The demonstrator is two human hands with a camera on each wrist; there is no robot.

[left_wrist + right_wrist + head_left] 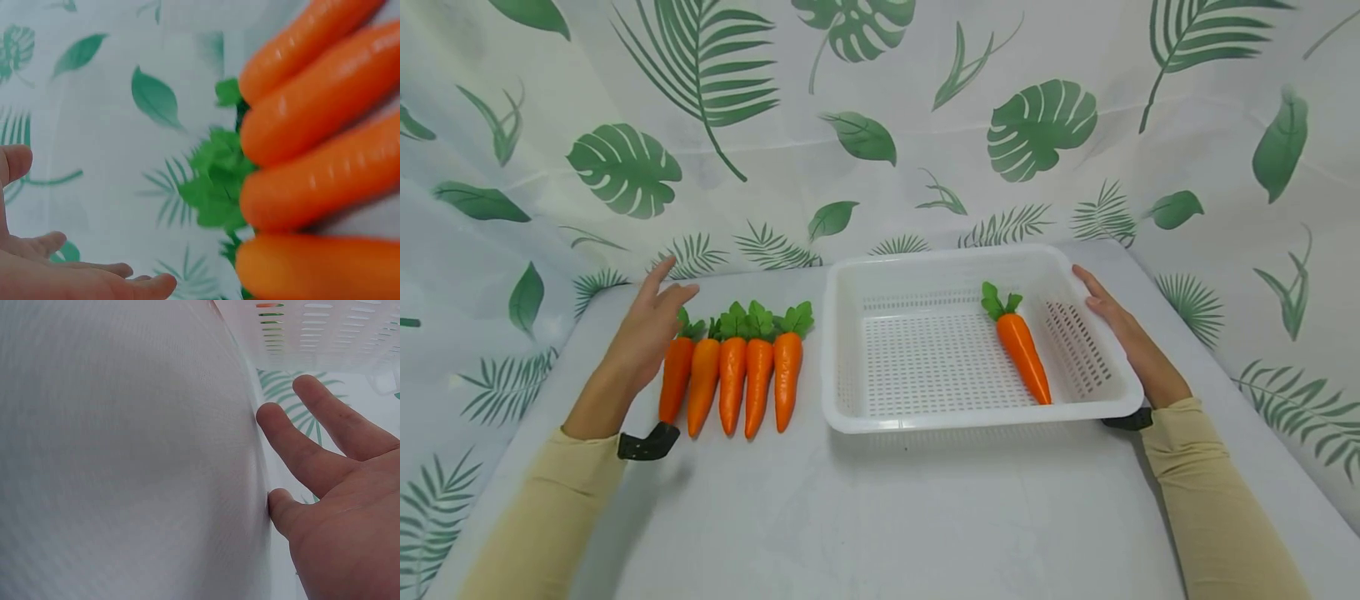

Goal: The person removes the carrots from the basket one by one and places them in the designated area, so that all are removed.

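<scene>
My left hand (643, 329) hovers by the leafy end of the leftmost carrot (676, 379), at the left of a row of several orange carrots. Its fingers are extended, and the left wrist view shows nothing held in the hand (69, 275). A white plastic basket (977, 419) stands to the right of the row, and one carrot (1025, 358) with green leaves lies inside it near the right wall. Beside the basket's right wall is my right hand (1123, 337), fingers straight and spread. Whether it touches the basket, I cannot tell.
The carrots and basket lie on a white table (865, 517). Behind them hangs a white cloth (940, 108) printed with green leaves, which also runs along both sides. A dark strap (649, 443) is worn on the left wrist.
</scene>
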